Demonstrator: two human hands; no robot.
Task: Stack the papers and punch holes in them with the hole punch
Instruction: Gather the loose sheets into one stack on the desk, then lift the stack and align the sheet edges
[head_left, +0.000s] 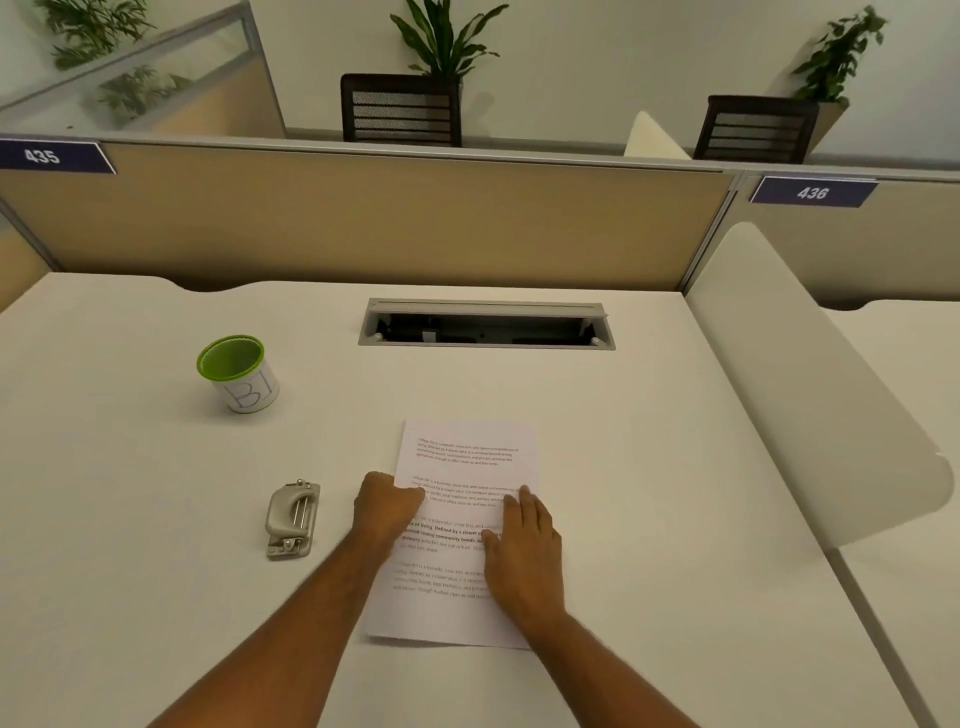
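Observation:
White printed papers (462, 457) lie stacked on the desk in front of me, long side running away from me. My left hand (387, 506) is curled at the stack's left edge, fingers bent against the paper. My right hand (524, 551) lies flat, palm down, on the right half of the top sheet. A grey metal hole punch (292, 519) sits on the desk to the left of the papers, a hand's width from my left hand, untouched.
A white cup with a green rim (239, 371) stands at the far left. A cable tray opening (485, 325) is set in the desk (156, 519) behind the papers. A tan partition (363, 218) closes the back; a white divider (810, 384) bounds the right.

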